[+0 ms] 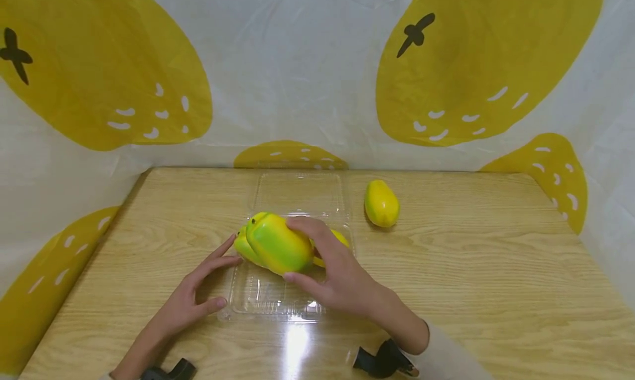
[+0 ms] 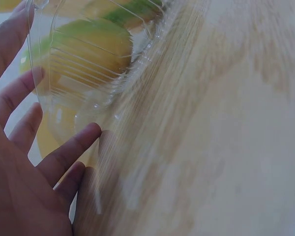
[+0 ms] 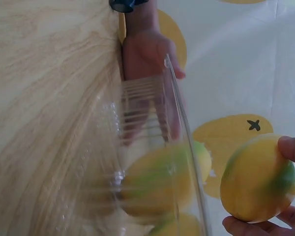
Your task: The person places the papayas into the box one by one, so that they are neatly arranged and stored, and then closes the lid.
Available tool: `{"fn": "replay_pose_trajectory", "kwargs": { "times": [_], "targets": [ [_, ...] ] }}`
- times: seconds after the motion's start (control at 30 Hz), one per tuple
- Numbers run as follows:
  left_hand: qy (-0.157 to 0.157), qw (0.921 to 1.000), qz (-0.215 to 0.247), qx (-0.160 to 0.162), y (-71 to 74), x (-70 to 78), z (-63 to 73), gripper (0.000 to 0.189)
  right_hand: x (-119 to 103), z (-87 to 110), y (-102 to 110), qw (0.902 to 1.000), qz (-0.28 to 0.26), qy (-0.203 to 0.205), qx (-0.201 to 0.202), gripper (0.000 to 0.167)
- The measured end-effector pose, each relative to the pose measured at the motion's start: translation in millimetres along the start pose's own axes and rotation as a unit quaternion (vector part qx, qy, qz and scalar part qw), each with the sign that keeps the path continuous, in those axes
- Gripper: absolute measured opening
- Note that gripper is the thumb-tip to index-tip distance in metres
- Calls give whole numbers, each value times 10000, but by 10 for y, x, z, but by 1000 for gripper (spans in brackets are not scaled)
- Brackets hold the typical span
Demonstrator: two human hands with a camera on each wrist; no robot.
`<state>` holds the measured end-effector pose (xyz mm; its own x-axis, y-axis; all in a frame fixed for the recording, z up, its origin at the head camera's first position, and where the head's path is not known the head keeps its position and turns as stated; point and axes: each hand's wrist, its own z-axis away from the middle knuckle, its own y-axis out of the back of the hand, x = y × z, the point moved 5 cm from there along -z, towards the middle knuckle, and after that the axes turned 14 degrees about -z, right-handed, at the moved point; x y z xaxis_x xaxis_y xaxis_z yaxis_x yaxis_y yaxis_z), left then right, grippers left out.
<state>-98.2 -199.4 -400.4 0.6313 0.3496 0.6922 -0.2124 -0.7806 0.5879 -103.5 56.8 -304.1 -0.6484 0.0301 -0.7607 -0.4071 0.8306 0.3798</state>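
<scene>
My right hand [image 1: 342, 275] grips a glossy yellow-green papaya [image 1: 280, 245] between thumb and fingers, raised over a clear plastic clamshell box [image 1: 278, 305]. In the right wrist view, this papaya [image 3: 255, 182] is above the box's rim. A second papaya [image 1: 242, 243] lies in the box at the back left, partly hidden by the held one. Yellow fruit [image 1: 339, 237] also shows at the back right of the box, mostly behind my right hand. My left hand [image 1: 186, 305] rests by the box's left side with fingers extended, fingertips at its wall [image 2: 64, 93].
The box's transparent lid [image 1: 300, 195] lies folded back toward the rear of the wooden table [image 1: 471, 269]. Another yellow papaya [image 1: 382, 203] lies on the table, right of the lid. A white cloth with yellow fruit prints [image 1: 297, 65] hangs behind the table.
</scene>
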Motion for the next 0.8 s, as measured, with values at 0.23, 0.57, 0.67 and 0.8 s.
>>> {"fn": "replay_pose_trajectory", "kwargs": {
  "times": [0.23,0.57,0.67,0.8],
  "targets": [
    [196,9998,-57,-25,1,-15,15,62,-4,-15,-140,9976,572,275,-273,69],
    [656,9973,-337,-43,26,-64,73,70,39,-6,-304,9957,722,364,-461,71],
    [566,9980,-292,-30,27,-55,66,70,67,5,-348,9955,723,335,-506,71],
    [271,9995,-151,46,27,-30,41,71,103,16,-393,9948,802,288,-550,72]
  ]
}}
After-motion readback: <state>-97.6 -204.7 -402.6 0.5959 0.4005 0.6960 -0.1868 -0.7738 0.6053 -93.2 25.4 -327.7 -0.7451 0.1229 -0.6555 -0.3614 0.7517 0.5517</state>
